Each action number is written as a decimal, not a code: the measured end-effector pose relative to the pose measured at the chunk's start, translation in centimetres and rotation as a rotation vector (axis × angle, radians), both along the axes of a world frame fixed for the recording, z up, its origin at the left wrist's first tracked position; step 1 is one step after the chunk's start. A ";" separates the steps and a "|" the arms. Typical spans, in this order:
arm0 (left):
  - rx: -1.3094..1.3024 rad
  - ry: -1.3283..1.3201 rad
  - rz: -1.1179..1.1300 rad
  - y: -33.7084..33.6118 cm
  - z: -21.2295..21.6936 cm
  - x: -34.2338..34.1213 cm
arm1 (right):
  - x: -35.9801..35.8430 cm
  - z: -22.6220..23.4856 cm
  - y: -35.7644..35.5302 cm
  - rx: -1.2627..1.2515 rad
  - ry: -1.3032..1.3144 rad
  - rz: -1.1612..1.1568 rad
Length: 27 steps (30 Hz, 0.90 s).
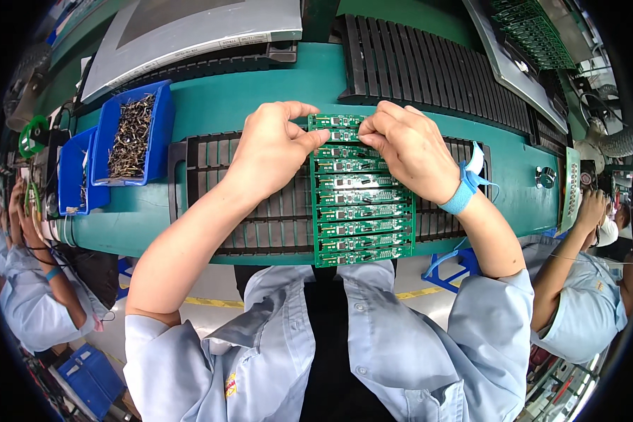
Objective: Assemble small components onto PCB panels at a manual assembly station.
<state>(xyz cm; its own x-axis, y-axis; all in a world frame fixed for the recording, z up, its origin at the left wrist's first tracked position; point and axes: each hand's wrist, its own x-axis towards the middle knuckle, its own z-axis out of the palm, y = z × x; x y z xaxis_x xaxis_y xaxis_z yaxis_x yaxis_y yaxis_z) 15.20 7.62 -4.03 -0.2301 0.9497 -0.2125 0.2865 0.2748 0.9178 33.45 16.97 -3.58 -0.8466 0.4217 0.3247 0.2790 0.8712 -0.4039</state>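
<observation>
Both hands, fingers hiding circuit panel top

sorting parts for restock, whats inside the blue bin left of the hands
The blue bin holds a loose heap of small metal pins or terminals, dull brass-grey. The bin's floor under the heap is covered, and the parts are too small to tell their exact kind.

Teal workbench, grey floor with yellow line.

I saw a glossy green circuit panel on a matt black plastic slatted tray; the blue bin looked like smooth plastic.
</observation>
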 end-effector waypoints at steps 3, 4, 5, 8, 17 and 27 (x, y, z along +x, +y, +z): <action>-0.010 -0.001 0.003 -0.1 -0.1 -0.1 | -0.4 0.6 -0.1 0.108 -0.065 0.023; -0.016 0.001 0.005 -0.1 -0.1 -0.1 | -0.5 0.8 -0.1 0.161 -0.096 0.036; -0.021 0.002 0.007 -0.2 -0.1 -0.2 | -0.7 0.9 -0.1 0.215 -0.126 0.049; -0.031 0.003 0.000 0.0 0.2 0.0 | -0.7 1.2 1.1 0.305 -0.134 0.169; -0.033 0.000 -0.003 0.0 0.0 -0.1 | -1.0 1.7 2.6 0.505 -0.098 0.418; -0.016 -0.014 0.018 0.0 -0.2 0.0 | -0.1 2.0 1.9 -0.112 -0.050 -0.010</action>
<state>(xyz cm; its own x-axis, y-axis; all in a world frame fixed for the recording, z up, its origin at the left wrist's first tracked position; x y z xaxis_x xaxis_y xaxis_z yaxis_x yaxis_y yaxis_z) 15.21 7.59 -4.21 -0.2442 0.9419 -0.2305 0.2690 0.2942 0.9171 33.31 18.82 -1.53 -0.8562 0.4616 0.2321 0.3100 0.8183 -0.4839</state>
